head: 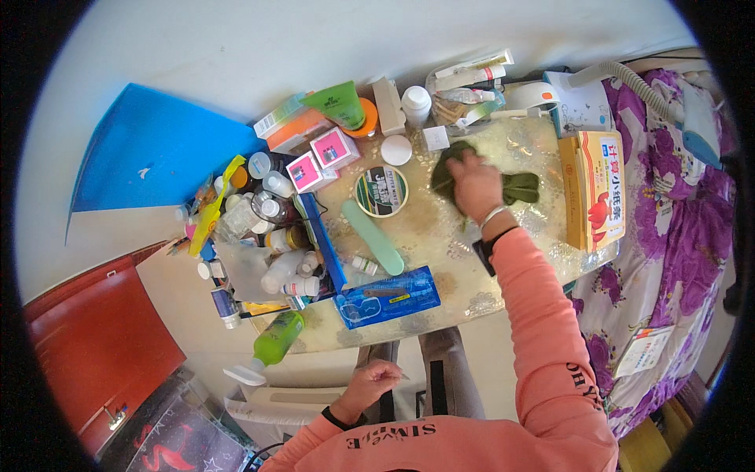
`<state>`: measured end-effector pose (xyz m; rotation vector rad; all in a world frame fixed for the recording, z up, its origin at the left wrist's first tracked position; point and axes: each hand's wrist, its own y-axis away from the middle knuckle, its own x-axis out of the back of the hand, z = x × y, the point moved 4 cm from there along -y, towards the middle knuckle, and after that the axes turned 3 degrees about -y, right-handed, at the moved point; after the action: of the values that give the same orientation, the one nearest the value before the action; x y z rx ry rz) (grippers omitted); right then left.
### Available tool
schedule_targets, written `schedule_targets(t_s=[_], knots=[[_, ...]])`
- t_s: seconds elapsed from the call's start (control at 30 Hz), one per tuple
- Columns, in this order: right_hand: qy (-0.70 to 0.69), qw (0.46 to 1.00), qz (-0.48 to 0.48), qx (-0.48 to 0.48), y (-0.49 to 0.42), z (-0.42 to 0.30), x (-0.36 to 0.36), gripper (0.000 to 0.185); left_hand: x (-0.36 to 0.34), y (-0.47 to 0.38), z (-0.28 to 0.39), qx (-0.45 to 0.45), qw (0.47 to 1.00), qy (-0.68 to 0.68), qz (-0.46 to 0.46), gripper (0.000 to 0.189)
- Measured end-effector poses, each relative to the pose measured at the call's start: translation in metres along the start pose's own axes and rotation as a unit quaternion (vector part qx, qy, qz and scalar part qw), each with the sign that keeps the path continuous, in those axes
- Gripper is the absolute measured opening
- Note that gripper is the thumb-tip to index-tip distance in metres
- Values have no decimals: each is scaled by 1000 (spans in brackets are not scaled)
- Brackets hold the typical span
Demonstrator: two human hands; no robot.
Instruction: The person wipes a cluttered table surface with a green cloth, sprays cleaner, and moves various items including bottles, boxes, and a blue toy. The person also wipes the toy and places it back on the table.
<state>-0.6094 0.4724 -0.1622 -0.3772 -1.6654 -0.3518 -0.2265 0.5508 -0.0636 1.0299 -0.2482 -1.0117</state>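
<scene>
My right hand point(476, 184) reaches over the table and presses on a bunched dark green cloth point(521, 187), part of it hidden beneath the fingers. A round tin with a green, black and white lid point(381, 191) lies left of that hand. A white round lid point(396, 150) and a small white box point(436, 138) are close by, towards the wall. Below the table's front edge, my left hand point(373, 382) is held over my lap, fingers curled. A small thin piece point(404, 376) pokes out from its fingertips; what it is cannot be made out.
A patterned table cover point(466, 295) spans the tabletop. A mint-green long case point(373, 237) and a blue packet point(388, 297) lie in front. Several bottles and jars point(274, 209) crowd the left side. Books point(596, 190) are stacked at right, beside a purple floral bedspread point(672, 259). A green pump bottle point(279, 338) overhangs the edge.
</scene>
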Motion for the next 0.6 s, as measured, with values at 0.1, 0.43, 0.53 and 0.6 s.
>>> schedule_targets(t_s=[0.1,0.43,0.53,0.6], knots=[[-5,999,-35,39,18,3,-1,28,-5,0,0,23,999,21,-21,9],[8,996,7,-92,4,25,4,34,7,3,0,15,1000,21,3,9],[-73,994,-77,35,66,-31,6,36,3,1,5,1,1000,31,-3,11],[-72,991,-48,102,88,-42,11,36,3,2,12,-40,999,15,-5,12]])
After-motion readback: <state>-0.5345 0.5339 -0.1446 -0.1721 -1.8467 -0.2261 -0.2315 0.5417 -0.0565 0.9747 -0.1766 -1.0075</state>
